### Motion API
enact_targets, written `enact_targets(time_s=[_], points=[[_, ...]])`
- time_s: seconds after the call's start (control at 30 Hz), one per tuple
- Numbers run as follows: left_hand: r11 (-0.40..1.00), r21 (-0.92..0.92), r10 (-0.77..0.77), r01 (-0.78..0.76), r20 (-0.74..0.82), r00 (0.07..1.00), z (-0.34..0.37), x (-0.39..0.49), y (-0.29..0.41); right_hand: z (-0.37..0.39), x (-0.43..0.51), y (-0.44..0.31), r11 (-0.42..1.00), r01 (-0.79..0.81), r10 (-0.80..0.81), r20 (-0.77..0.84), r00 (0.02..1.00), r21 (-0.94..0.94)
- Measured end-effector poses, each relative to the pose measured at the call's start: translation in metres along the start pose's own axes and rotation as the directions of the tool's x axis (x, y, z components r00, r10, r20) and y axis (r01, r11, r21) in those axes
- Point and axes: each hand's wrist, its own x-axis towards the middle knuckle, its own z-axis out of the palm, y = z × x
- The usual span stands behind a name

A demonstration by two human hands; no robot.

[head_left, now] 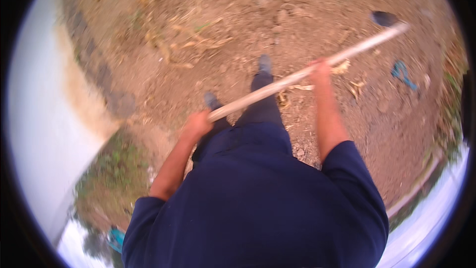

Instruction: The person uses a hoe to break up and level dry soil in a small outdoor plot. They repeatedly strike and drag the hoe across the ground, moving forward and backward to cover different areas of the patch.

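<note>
A hoe with a long pale wooden handle (275,86) slants across in front of my legs, lower at the left and rising to the upper right. My left hand (198,123) is closed around the handle's near end. Farther up the shaft, my right hand (319,70) grips it; motion blur softens its fingers. The dark metal blade (384,18) sits at the far end, off to the right. It looks raised above the soil, though blur makes the gap hard to tell.
Bare brown soil (357,126) with dry stalks (197,44) surrounds my shoes (264,63). A white wall (41,93) stands at the left, with stones (121,102) along its base. A blue strip (403,75) lies on the right. Grass (450,108) borders the far right.
</note>
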Motion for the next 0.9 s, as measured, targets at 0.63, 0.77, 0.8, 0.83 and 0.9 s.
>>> enact_targets(time_s=[0.63,0.77,0.8,0.83,0.9], points=[[0.92,0.015,-0.376,0.391,0.304,0.875,-0.043,-0.226,-0.092,0.119,-0.12,0.245,0.842,-0.527,0.522,-0.075,0.85,-0.114],[0.963,0.041,-0.268,0.265,0.188,0.945,-0.022,-0.225,-0.205,0.15,-0.171,0.279,0.857,-0.514,0.511,-0.056,0.858,-0.046],[0.959,0.113,-0.276,0.26,0.159,0.948,-0.022,-0.228,-0.235,0.16,-0.19,0.294,0.875,-0.485,0.484,-0.071,0.872,0.014],[0.963,0.11,-0.26,0.246,0.146,0.954,-0.022,-0.233,-0.263,0.168,-0.214,0.308,0.853,-0.517,0.521,-0.068,0.851,0.067],[0.948,0.183,-0.283,0.261,0.106,0.953,-0.023,-0.237,-0.313,0.178,-0.254,0.317,0.809,-0.561,0.555,0.085,0.827,0.179]])
